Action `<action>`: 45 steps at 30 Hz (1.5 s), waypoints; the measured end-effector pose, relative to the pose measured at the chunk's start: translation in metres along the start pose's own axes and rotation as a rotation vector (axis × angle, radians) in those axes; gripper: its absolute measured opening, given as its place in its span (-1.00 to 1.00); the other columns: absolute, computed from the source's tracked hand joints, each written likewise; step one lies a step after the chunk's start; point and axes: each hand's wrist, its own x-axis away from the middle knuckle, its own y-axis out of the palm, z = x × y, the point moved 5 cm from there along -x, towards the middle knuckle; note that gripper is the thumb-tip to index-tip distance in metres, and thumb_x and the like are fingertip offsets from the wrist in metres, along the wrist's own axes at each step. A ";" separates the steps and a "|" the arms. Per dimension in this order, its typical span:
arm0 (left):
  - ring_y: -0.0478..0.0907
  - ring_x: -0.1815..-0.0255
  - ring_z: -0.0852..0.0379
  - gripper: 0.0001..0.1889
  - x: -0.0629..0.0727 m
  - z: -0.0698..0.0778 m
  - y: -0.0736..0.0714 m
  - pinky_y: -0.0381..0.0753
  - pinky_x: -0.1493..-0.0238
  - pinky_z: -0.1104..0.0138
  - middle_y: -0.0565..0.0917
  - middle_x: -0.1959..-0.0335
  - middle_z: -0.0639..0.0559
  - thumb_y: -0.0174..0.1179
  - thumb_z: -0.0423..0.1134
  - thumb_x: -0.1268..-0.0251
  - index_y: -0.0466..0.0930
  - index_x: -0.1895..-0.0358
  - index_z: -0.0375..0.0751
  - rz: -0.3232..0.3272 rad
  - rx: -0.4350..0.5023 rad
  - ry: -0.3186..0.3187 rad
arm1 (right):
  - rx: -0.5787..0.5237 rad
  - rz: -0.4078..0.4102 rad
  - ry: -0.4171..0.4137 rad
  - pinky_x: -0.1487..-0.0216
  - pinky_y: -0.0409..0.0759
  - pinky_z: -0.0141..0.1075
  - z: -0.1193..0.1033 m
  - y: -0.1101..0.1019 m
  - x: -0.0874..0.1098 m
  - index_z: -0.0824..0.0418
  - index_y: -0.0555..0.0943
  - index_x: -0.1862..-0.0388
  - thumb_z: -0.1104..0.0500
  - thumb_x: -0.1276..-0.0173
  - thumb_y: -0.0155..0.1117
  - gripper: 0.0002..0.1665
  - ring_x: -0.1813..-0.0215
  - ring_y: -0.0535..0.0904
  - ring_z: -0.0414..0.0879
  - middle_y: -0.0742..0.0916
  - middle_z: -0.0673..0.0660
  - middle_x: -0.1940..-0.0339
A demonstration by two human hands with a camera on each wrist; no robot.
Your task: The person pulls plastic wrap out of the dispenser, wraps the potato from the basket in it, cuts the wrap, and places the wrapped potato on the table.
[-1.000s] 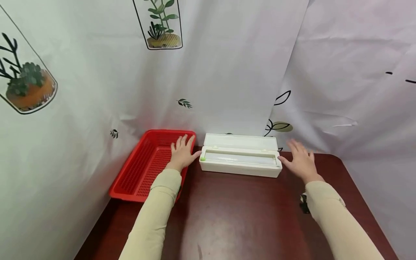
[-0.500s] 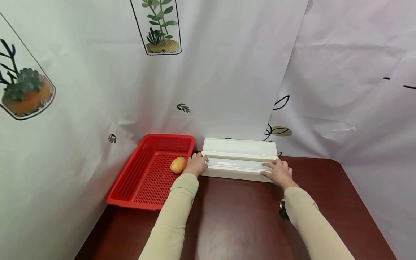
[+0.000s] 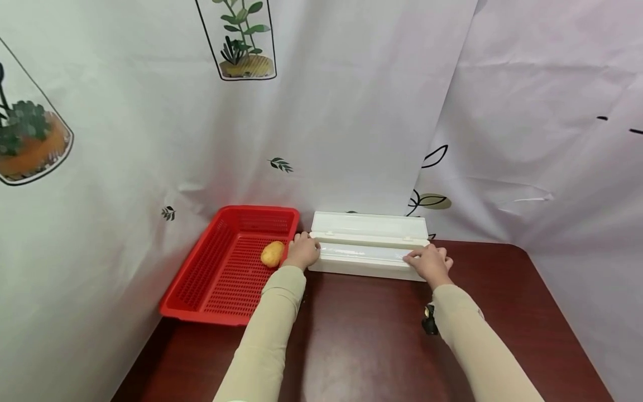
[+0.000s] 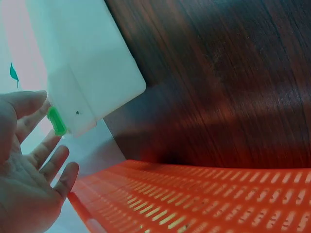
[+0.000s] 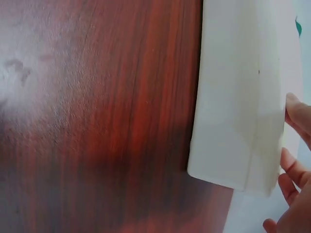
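A long white cling film dispenser [image 3: 366, 268] lies at the back of the table with its lid [image 3: 369, 224] raised. Clear cling film [image 3: 359, 252] stretches along its top. At the dispenser's left end my left hand [image 3: 302, 252] pinches the film's edge between thumb and index finger, the other fingers loosely bent. Close by the left fingertips is a green slider [image 4: 57, 121]. My right hand [image 3: 430, 263] pinches the film near the right end, thumb against index finger. In the right wrist view, the dispenser's top edge partly hides those fingertips.
Left of the dispenser stands a red perforated basket [image 3: 201, 317], close beside my left hand. A yellow potato [image 3: 272, 254] lies inside it. The dark red-brown table [image 3: 361, 335] meets a white patterned cloth [image 3: 351, 139] at the back.
Both hands have moved inward from either side of the dispenser to its top edge and taken hold of the film. The potato, earlier hidden by the left hand, now shows.
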 end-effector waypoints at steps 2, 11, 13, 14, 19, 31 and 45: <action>0.28 -0.01 -0.10 -0.79 -0.002 -0.001 0.002 0.33 0.06 0.09 0.43 0.06 -0.16 0.01 -0.20 -0.28 0.66 0.24 -0.10 0.020 -0.027 -0.016 | 0.034 0.000 -0.027 -0.06 -0.07 0.23 -0.002 0.001 -0.002 0.19 0.69 0.27 0.03 -0.27 0.23 -0.75 -0.09 0.13 0.27 0.44 0.35 0.00; 0.28 0.01 -0.08 -0.83 -0.010 0.000 0.007 0.35 0.07 0.13 0.43 0.14 -0.13 0.11 -0.17 -0.29 0.68 0.24 -0.11 0.062 -0.050 -0.041 | 0.102 -0.043 -0.023 -0.04 0.06 0.14 -0.002 0.007 -0.012 0.35 0.52 0.06 0.09 -0.47 -0.09 -0.63 -0.07 0.17 0.24 0.46 0.32 0.03; 0.27 0.02 -0.09 -0.82 -0.012 0.001 0.007 0.34 0.06 0.12 0.42 0.16 -0.14 0.10 -0.19 -0.31 0.66 0.21 -0.17 0.079 -0.041 -0.041 | 0.095 -0.028 0.002 -0.03 0.08 0.12 0.001 0.004 -0.014 0.38 0.47 0.03 0.10 -0.49 -0.17 -0.61 -0.08 0.17 0.24 0.45 0.33 0.00; 0.27 0.02 -0.10 -0.81 -0.014 0.001 0.006 0.34 0.05 0.12 0.42 0.17 -0.15 0.09 -0.20 -0.32 0.64 0.20 -0.20 0.090 -0.033 -0.045 | 0.084 -0.020 0.011 -0.02 0.10 0.11 0.002 0.002 -0.015 0.39 0.45 0.02 0.10 -0.50 -0.20 -0.61 -0.08 0.17 0.24 0.45 0.34 0.00; 0.36 0.06 -0.11 -0.80 -0.020 0.002 0.002 0.37 0.03 0.13 0.52 0.20 -0.16 0.02 -0.22 -0.37 0.58 0.17 -0.26 0.129 0.054 -0.097 | -0.088 0.005 0.035 -0.06 0.24 0.07 0.013 -0.007 -0.018 0.44 0.38 -0.02 0.13 -0.50 -0.24 -0.59 -0.05 0.30 0.26 0.46 0.40 -0.02; 0.39 0.55 0.12 -0.76 -0.016 -0.010 0.003 0.36 0.51 0.37 0.66 0.46 -0.02 0.06 -0.19 -0.31 0.65 0.38 -0.25 0.120 0.625 -0.242 | -0.349 -0.007 0.129 0.16 0.40 -0.18 0.027 -0.007 -0.022 0.32 0.47 0.08 0.08 -0.47 -0.15 -0.64 0.10 0.43 0.05 0.62 0.28 0.07; 0.62 0.43 0.06 -0.74 -0.017 -0.016 0.005 0.43 0.49 0.40 0.67 0.41 -0.14 0.26 -0.36 -0.03 0.56 0.16 -0.31 0.174 0.856 -0.346 | -0.457 -0.133 0.099 0.07 0.46 -0.18 0.019 -0.010 -0.022 0.38 0.40 -0.19 0.01 -0.39 0.09 -0.45 0.03 0.52 0.05 0.67 0.26 0.12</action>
